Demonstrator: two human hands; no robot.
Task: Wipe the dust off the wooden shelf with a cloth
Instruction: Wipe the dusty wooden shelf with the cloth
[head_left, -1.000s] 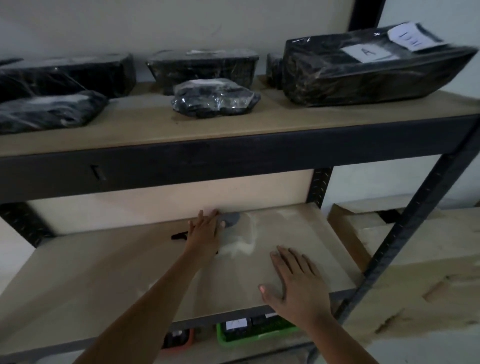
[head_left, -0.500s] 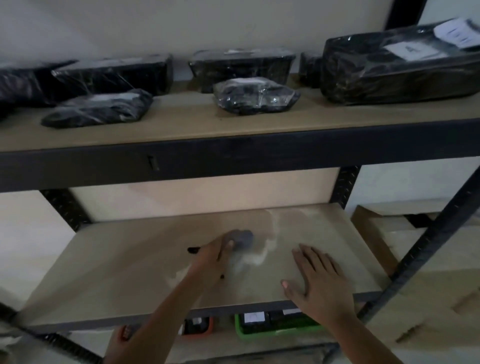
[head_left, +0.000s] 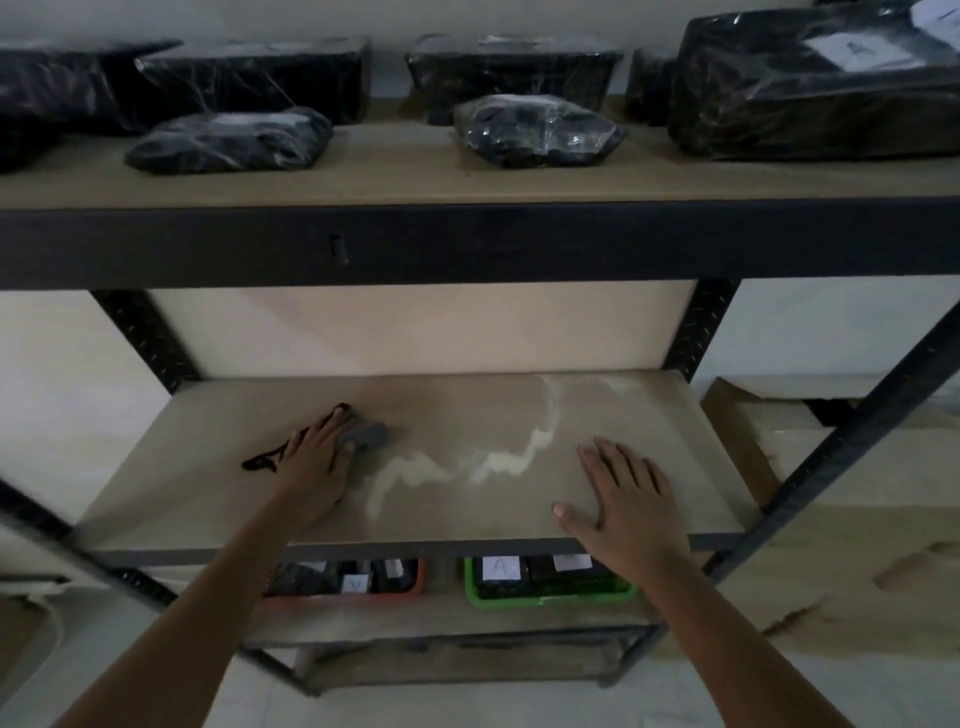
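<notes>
The middle wooden shelf (head_left: 467, 405) is a pale board in a black metal rack. My left hand (head_left: 319, 457) presses a small grey cloth (head_left: 366, 435) flat on the board's left-centre; a dark edge of the cloth sticks out left of the hand. A wavy line of pale dust (head_left: 498, 460) runs across the board between my hands. My right hand (head_left: 626, 499) lies flat with fingers spread near the front edge at the right, holding nothing.
The upper shelf (head_left: 467, 176) carries several black plastic-wrapped packages (head_left: 535, 130). Below are an orange bin (head_left: 353, 582) and a green bin (head_left: 545, 582) with labelled items. Black slanted posts (head_left: 831, 447) flank the rack. Cardboard (head_left: 857, 519) leans at the right.
My left hand has dragged the cloth leftward across the board, leaving the dust line behind it. My right hand stays planted. The view has shifted left.
</notes>
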